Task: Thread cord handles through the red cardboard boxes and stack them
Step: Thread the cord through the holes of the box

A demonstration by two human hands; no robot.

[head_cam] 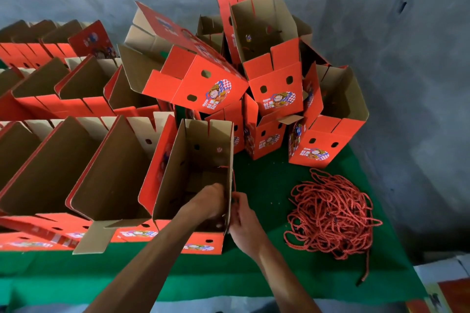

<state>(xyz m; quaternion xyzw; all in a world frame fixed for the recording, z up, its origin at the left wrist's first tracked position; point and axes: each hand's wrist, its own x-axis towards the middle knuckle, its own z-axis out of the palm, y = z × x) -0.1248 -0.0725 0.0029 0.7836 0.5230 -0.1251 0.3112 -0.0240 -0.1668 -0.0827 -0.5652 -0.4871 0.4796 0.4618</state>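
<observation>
Head view looks down on your green table [254, 269], set against grey walls. Your left hand [208, 202] reaches down inside the open box [195, 173] standing at the near edge of the table, its fingers hidden behind the box's right wall, so you cannot tell whether they grasp anything. Your right hand [245, 223] is just outside that same wall, fingers curled and pinching a thin red cord [234, 185] that runs up along the wall's outer face to a hole near the top of the panel. The box stands upright with its flaps open and its brown inside facing you.

To its left, rows of open boxes [76, 160] lean against one another and fill the left half of the table back to the far edge. Toward the far right corner, a loose heap of boxes [277, 79] sits jumbled at different tilts, some tipped on their sides, each showing two holes and a printed cartoon figure on the red face. Near the right edge, a tangled pile of red cords [330, 213] lies on the green surface, well apart from your right hand, with one loose end trailing toward the near edge.
</observation>
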